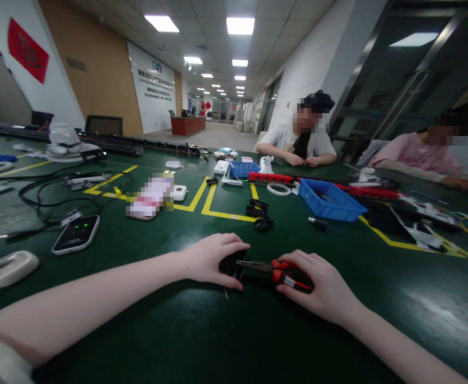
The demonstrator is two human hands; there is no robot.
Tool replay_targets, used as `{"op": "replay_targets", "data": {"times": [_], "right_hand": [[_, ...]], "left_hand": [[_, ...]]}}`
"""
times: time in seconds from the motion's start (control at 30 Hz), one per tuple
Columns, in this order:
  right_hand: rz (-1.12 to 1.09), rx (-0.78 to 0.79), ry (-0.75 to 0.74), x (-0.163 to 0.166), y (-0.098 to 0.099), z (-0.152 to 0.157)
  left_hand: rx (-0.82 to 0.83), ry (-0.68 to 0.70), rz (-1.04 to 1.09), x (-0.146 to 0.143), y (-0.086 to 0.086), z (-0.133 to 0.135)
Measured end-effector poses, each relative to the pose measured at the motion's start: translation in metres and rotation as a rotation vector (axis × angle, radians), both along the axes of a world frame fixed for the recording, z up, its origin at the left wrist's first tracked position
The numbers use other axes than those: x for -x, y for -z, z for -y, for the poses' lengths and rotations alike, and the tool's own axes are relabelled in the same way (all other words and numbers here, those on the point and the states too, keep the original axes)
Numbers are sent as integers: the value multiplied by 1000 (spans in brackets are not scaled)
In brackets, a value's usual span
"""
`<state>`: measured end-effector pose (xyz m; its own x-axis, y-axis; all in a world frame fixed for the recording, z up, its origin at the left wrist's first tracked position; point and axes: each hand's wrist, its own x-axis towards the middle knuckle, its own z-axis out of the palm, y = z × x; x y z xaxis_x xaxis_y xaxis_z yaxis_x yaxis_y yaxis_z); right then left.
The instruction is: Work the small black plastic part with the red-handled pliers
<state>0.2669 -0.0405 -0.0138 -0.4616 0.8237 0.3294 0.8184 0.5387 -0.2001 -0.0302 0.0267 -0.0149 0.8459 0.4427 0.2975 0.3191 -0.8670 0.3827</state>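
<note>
My left hand [213,260] is closed around a small black part [232,265], thumb on the near side and fingers on the far side. Its exact kind is partly hidden by the hand. Red-and-black needle-nose pliers [277,271] are gripped in my right hand [316,280]. Their jaws point left and their tip meets the black part; whether they pinch anything there is too small to tell. A thin pale pin or wire [225,293] shows just below my left hand.
Several black parts [261,213] lie beyond my hands, with a blue bin [330,201] to their right. At left are a phone [151,197], a black-screened device [76,234], a white oval case [9,268] and cables. Two people sit across the table.
</note>
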Motion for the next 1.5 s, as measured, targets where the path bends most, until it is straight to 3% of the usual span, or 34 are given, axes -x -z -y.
{"op": "replay_targets", "data": {"times": [0.9, 1.5], "right_hand": [[158, -309, -125, -7, -6, -1], [84, -106, -65, -5, -8, 2]], "left_hand": [[-33, 28, -49, 0, 0, -2], [-22, 58, 58, 0, 1, 1]]}}
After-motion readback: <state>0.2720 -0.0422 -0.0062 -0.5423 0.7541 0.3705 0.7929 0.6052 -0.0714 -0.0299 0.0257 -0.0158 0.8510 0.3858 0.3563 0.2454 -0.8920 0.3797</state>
